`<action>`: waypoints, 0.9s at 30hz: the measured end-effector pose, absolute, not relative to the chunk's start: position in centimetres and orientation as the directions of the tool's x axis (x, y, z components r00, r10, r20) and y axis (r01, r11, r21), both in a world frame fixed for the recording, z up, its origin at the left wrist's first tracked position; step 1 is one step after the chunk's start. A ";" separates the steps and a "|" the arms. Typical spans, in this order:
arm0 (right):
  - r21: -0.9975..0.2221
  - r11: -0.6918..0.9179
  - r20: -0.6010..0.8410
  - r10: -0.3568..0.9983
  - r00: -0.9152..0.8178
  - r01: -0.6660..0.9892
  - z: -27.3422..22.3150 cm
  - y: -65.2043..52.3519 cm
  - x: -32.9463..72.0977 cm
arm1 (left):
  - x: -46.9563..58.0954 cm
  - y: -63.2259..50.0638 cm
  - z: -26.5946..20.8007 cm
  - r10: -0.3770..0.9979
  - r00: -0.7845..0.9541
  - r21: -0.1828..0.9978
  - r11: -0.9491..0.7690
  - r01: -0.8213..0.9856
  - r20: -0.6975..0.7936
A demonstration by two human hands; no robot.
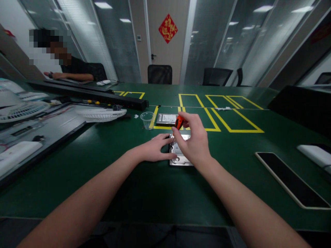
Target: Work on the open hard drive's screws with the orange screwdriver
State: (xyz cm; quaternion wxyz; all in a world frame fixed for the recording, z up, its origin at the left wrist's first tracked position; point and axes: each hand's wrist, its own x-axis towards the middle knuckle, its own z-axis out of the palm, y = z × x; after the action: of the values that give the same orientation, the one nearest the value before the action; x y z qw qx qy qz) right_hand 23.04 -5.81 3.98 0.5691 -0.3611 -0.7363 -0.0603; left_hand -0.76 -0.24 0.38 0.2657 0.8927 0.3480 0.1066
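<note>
A silver hard drive (182,159) lies flat on the green table in front of me. My left hand (156,148) rests at its left side, thumb and fingers spread and touching the drive's edge and top. In my right hand (194,137) is a red and black screwdriver (179,122), pinched by the handle and tilted. Its shaft points down toward the upper left of the drive; my fingers partly hide the tip. Just behind, a second hard drive (167,119) lies label up. A clear plastic cup (147,121) stands to its left.
Yellow tape (245,131) marks rectangles on the table. At left are a large flat panel (64,120), white fan grilles (100,114) and long black bars (90,92). A phone-like slab (292,179) lies at right. A person (74,72) sits at the far left.
</note>
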 end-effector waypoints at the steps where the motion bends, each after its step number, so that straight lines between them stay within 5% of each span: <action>1: -0.322 0.738 0.881 0.462 -0.097 0.592 3.9 -5.8 23.0 | -0.7 -0.3 0.4 0.679 0.734 0.553 -0.610 0.567 -0.004; 27: -0.309 0.722 0.881 0.463 -0.100 0.619 3.8 -5.7 23.4 | -0.6 -0.1 0.2 0.663 0.746 0.553 -0.644 0.528 0.059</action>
State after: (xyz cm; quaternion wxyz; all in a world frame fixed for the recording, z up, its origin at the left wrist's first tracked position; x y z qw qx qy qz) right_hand 23.36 -5.72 3.85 0.5621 -0.3664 -0.7382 -0.0697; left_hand -0.62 -0.12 0.17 0.2604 0.8975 0.3319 0.1290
